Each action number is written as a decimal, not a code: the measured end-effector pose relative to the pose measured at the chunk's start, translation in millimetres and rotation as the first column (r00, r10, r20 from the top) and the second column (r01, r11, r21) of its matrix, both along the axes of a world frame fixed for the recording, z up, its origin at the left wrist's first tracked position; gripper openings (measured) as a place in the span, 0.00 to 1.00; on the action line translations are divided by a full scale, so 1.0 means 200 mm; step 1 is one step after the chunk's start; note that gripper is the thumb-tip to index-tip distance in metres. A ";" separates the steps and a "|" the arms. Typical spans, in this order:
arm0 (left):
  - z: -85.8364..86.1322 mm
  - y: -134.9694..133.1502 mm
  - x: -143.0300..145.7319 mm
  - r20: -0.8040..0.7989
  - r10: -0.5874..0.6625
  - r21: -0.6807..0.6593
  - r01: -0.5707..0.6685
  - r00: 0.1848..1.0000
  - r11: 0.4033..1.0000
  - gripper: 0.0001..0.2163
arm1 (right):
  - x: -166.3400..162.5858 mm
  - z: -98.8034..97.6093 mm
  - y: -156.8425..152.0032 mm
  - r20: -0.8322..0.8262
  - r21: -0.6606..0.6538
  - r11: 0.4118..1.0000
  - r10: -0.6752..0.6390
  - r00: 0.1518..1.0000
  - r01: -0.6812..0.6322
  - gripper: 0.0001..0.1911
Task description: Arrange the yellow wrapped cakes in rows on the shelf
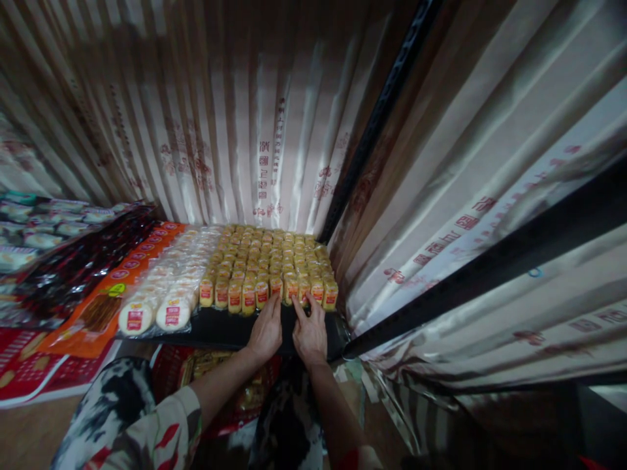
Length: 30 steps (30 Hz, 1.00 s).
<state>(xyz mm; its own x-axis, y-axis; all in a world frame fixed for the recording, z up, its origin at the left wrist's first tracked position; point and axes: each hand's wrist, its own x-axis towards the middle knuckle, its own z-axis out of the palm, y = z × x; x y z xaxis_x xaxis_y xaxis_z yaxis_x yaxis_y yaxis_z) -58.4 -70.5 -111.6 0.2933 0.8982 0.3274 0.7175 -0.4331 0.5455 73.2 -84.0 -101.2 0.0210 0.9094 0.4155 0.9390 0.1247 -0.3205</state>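
Yellow snack packets (249, 298) sit in rows on black shelf (215, 328); L hand (267, 331) & R hand (311, 334) touch front row, fingers extended, unclenched, no grip seen. Packets prob. light, soft, crushable, bit slippery; best pinched gently by sides.

Both forearms reach forward and angle inward: the left forearm (223, 386) slants up to the right, the right forearm (336, 408) up to the left. The left hand (266, 331) and right hand (310, 331) sit side by side, a narrow gap between them — backs up, fingers pointing ahead. The left fingers lie straight and close together; the right ones fan apart — index finger stretched out, angled inward.
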 end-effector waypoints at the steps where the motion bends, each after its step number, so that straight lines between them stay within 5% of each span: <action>1: 0.00 0.00 0.00 0.004 -0.014 0.001 0.014 1.000 1.000 0.28 | 0.00 0.00 0.00 0.003 -0.002 1.000 0.001 1.000 -0.001 0.33; 20: 0.05 -0.05 -0.02 -0.079 -0.114 0.091 0.121 0.990 0.988 0.22 | 0.01 -0.03 -0.01 -0.069 0.093 0.995 0.042 0.997 -0.035 0.30; 25: 0.07 -0.20 -0.07 -0.095 -0.214 0.120 0.225 0.972 0.967 0.17 | 0.02 0.00 -0.02 -0.113 0.174 0.984 0.065 0.992 -0.045 0.24; 30: -0.04 -0.44 -0.23 -0.070 -0.325 -0.028 0.324 0.943 0.946 0.12 | -0.07 0.01 -0.13 -0.166 0.190 0.954 0.263 0.950 -0.231 0.19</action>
<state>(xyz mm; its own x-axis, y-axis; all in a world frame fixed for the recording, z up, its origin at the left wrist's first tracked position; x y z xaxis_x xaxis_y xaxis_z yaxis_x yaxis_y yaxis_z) -104.2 -159.2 -119.8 0.5923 0.7551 0.2811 0.5770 -0.6410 0.5060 58.9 -109.1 -99.4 -0.1029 0.8141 0.5716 0.7968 0.4114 -0.4426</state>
